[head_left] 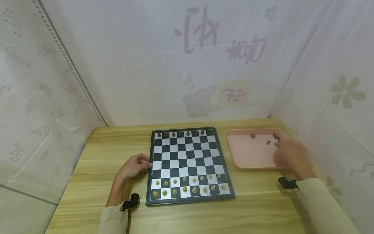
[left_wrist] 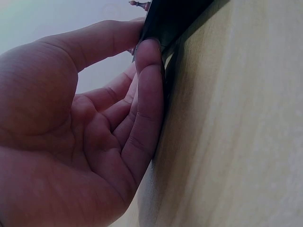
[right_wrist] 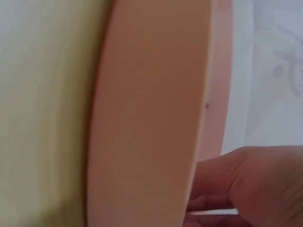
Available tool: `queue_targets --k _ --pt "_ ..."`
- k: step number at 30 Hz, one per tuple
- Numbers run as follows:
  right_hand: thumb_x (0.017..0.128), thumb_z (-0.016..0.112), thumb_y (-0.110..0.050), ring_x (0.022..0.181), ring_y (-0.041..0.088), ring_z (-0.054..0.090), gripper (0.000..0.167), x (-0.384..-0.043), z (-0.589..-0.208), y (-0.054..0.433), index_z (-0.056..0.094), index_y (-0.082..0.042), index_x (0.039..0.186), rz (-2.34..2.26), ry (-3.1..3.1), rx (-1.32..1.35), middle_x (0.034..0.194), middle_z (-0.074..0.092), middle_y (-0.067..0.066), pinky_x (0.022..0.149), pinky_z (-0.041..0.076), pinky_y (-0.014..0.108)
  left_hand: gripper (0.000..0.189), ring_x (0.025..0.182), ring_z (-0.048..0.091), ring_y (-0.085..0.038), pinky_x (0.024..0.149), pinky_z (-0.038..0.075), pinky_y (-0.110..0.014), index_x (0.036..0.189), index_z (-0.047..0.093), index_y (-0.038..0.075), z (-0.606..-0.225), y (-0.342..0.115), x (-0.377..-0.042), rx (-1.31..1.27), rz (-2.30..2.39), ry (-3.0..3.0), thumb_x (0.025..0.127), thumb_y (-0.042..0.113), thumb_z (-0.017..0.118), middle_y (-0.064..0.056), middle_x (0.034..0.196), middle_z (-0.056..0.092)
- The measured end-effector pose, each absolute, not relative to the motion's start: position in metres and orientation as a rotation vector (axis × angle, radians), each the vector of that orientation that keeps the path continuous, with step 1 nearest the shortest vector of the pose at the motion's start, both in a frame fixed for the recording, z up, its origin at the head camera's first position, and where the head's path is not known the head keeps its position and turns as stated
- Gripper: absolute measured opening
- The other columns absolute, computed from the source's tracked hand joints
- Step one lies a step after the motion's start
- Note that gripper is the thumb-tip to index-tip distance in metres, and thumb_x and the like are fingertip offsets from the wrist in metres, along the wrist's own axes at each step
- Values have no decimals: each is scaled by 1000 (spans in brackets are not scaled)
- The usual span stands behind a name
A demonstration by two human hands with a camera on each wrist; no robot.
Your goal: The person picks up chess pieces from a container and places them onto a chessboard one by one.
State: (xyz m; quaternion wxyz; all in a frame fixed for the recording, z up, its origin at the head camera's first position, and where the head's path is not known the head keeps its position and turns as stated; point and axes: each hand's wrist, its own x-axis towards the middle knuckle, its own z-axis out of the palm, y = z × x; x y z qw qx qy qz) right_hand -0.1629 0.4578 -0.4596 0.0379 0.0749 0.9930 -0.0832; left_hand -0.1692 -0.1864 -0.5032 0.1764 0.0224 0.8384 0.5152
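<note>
The left hand point(head_left: 135, 167) pinches the left edge of the chessboard point(head_left: 186, 155), which lies on the table point(head_left: 117, 143). Dark chessmen point(head_left: 180, 133) line the board's far edge; pale chessmen point(head_left: 184, 188) stand in two rows along its near edge. The right hand point(head_left: 291, 157) is at the right edge of the pink tray point(head_left: 248, 152), near loose dark pieces point(head_left: 268, 142); blur prevents telling its grip.

Behind the yellow wood-grain table point(head_left: 117, 139) hangs a whitish cloth backdrop point(head_left: 140, 65) bearing mauve lettering point(head_left: 187, 35); left of the table, a white sprig-printed cloth point(head_left: 32, 94); right of it, a pale cloth with grey-green flowers point(head_left: 355, 94).
</note>
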Motion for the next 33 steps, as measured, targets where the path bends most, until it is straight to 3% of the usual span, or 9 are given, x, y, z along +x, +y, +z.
queue_targets --k 3,4,7,10,12,17,19,24,33 --pt "82 69 -8 80 42 62 44 -172 -464 452 68 -6 126 -355 3137 119 127 67 31 58 49 55 28 81 65 -21 76 56 -36 119 67 -7 -503 -187 -169 72 1464 2371 100 7 80 -7 91 75" --pt "82 72 -10 85 42 63 31 -176 -465 450 73 -5 113 -392 3147 87 131 65 30 62 50 55 27 80 65 -21 76 56 -36 119 66 -7 -503 -187 -169 72 1465 2370 100 7 79 -7 91 75" --pt "80 79 -10 92 39 65 4 -186 -467 442 78 -8 84 -497 3157 -5 119 71 21 69 52 52 27 80 65 -21 76 56 -36 119 67 -7 -504 -187 -169 74 1463 2371 100 7 79 -7 91 75" --pt "78 83 -6 84 31 65 15 -194 -467 433 84 -11 92 -599 3194 -116 93 76 5 70 50 42 28 81 65 -21 76 56 -36 120 67 -7 -504 -187 -168 77 1453 2378 100 8 79 -7 91 75" --pt "78 86 -4 83 26 65 21 -198 -468 426 85 -12 98 -635 3230 -188 87 78 0 70 48 37 28 81 65 -21 76 56 -36 120 67 -7 -504 -187 -168 77 1451 2380 100 8 80 -7 92 75" --pt "83 90 -10 86 22 65 10 -207 -472 410 82 -10 88 -779 3181 -218 96 80 7 72 48 32 29 81 65 -22 77 56 -36 121 67 -7 -504 -187 -168 78 1452 2380 100 9 80 -7 92 75" --pt "86 90 -12 83 20 63 13 -211 -475 407 78 -7 86 -842 3130 -204 95 78 10 71 48 31 29 81 65 -21 76 56 -36 120 67 -7 -504 -187 -168 79 1455 2378 100 9 80 -7 91 75" --pt "89 90 -11 81 20 61 16 -221 -484 404 76 -2 91 -943 3045 -170 88 76 10 71 49 32 30 80 66 -21 76 56 -36 120 67 -8 -504 -187 -169 90 1459 2379 100 9 80 -7 90 75" --pt "92 86 -11 97 32 67 18 -229 -495 402 80 0 105 -966 2986 -133 102 79 16 86 51 42 29 79 66 -21 75 56 -36 119 67 -8 -504 -186 -169 91 1460 2380 99 8 80 -6 89 74"
